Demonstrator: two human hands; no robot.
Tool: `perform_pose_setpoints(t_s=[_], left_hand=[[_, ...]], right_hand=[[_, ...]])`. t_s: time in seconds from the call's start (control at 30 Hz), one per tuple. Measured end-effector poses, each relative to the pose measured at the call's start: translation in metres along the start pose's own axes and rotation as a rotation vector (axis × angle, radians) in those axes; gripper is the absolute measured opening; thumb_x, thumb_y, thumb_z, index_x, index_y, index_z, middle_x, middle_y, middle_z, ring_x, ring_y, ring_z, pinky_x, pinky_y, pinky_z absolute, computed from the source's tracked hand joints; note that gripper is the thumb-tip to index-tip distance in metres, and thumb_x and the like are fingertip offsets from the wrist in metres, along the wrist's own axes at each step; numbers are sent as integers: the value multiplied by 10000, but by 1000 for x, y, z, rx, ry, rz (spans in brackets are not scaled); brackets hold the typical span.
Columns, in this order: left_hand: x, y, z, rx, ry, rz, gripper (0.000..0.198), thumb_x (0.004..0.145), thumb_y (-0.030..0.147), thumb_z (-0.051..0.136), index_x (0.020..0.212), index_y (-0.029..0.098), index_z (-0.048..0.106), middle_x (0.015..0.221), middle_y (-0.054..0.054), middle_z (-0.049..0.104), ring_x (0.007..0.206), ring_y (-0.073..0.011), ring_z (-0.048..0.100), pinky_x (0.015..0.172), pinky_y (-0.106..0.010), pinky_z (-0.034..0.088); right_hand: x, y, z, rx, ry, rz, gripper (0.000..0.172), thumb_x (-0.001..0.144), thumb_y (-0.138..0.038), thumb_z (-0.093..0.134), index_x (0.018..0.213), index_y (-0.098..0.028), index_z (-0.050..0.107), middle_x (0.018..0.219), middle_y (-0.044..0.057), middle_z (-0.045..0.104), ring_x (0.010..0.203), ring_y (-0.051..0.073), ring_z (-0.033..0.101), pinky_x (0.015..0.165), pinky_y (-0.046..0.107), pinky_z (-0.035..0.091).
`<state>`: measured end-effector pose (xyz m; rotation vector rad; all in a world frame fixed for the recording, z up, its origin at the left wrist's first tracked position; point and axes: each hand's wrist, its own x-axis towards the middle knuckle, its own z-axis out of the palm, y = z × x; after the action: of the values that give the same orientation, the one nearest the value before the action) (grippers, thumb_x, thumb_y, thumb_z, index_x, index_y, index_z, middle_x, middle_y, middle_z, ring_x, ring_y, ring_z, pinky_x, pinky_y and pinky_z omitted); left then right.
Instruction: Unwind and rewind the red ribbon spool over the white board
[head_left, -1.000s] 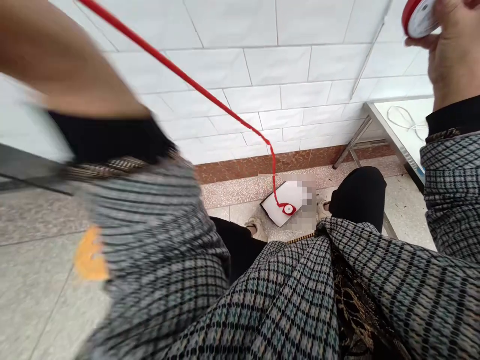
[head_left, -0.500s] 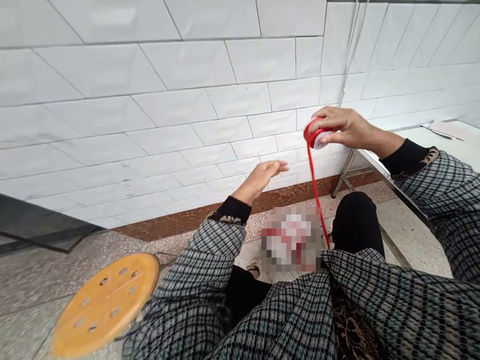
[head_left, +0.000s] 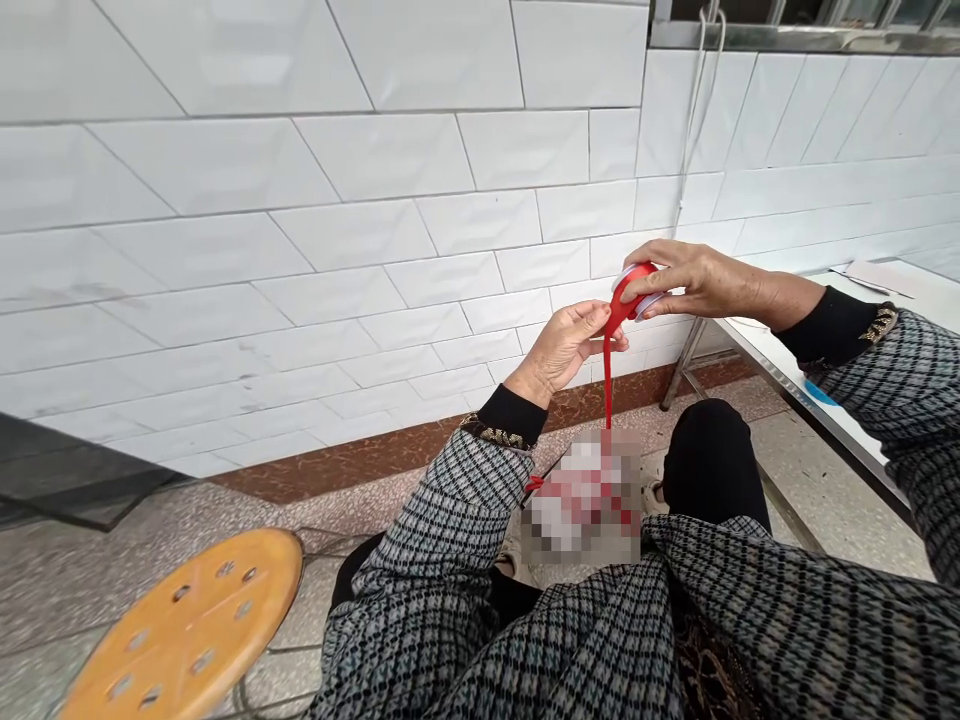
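Note:
My right hand (head_left: 694, 283) grips a spool of red ribbon (head_left: 636, 290) with pale end discs, held up in front of the tiled wall. Beside the spool, my left hand (head_left: 566, 350) pinches the ribbon between thumb and fingers close to where it leaves the roll. From there a narrow red strand (head_left: 607, 385) hangs straight down. It reaches a blurred-out area (head_left: 581, 495) between my knees, where white and red patches show but no shape can be made out.
An orange round stool (head_left: 187, 625) with holes in its seat stands at lower left. To the right is a white table (head_left: 847, 400) with a metal edge and a blue thing (head_left: 821, 392) on it. White wall tiles (head_left: 495, 220) rise ahead, with a hanging cord (head_left: 691, 130).
My left hand has moved right and up to the spool and taken hold of the ribbon. The ribbon now hangs nearly straight instead of slanting. The view has shifted slightly upward.

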<state>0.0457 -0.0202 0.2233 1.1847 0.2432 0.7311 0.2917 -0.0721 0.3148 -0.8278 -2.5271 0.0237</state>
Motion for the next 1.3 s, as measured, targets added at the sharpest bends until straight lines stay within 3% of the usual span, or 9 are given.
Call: perform_pose_setpoints(t_s=[0.13,0.27,0.37,0.5,0.73,0.9,1.03,1.2,1.3], left_hand=[[3,-5,2,-1,88,22,446,710,432,1010,928,172,720,868,-10,756,794,-127,704,848,-339,614],[2,-15,0,-78,93,65,511,630,417,1048,797,172,632,795,21,697,747,-94,654,799,-273,565],[-4,-21,-2,-133,110,36,522,653,397,1039,798,184,585,673,68,589,612,-55,541,716,-241,517],[-12,-31,-7,-168,149,-58,487,691,361,1019,985,171,680,640,99,546,507,-26,405,645,-225,492],[-20,-34,-18,-207,140,-61,461,666,379,1037,843,150,678,587,75,546,494,-35,448,648,-241,525],[-30,-35,-25,-230,103,-85,485,679,421,1035,804,147,655,500,129,371,412,-10,290,486,-188,343],[-36,-39,-33,-188,102,-180,478,732,430,1006,757,149,620,491,134,322,385,-4,247,444,-176,242],[-39,-48,-44,-171,125,-240,472,706,420,1018,806,145,648,516,125,372,380,1,209,404,-165,148],[-39,-55,-52,-138,173,-249,442,767,412,982,770,150,626,504,115,384,389,-7,253,415,-158,234]], right_hand=[[-3,9,8,-12,6,-25,268,1065,-439,715,1299,-354,815,1276,73,661,1180,253,627,1061,476,561],[-5,17,16,-8,-5,-52,283,1061,-444,723,1314,-353,809,1268,76,659,1159,244,621,1049,473,566],[-7,19,22,25,-18,-52,283,1055,-422,734,1321,-360,809,1269,76,661,1160,245,620,1056,479,560],[-6,16,31,109,-38,-17,273,1034,-423,761,1295,-372,824,1266,69,680,1177,249,630,1065,480,551],[-8,17,60,282,15,51,289,1012,-440,790,1282,-348,834,1203,61,744,1123,228,672,1056,449,558],[-19,18,86,382,89,214,551,931,-466,872,1444,-302,758,1270,92,767,1130,243,708,1025,432,609],[-26,16,97,468,86,414,809,862,-470,911,1590,-251,635,1376,123,740,1172,270,709,1035,442,652],[-28,20,111,545,125,522,852,823,-466,925,1593,-255,628,1401,131,727,1247,307,695,1129,521,616],[-26,28,130,603,196,548,846,789,-494,940,1549,-243,666,1460,145,703,1344,334,657,1214,578,535]])
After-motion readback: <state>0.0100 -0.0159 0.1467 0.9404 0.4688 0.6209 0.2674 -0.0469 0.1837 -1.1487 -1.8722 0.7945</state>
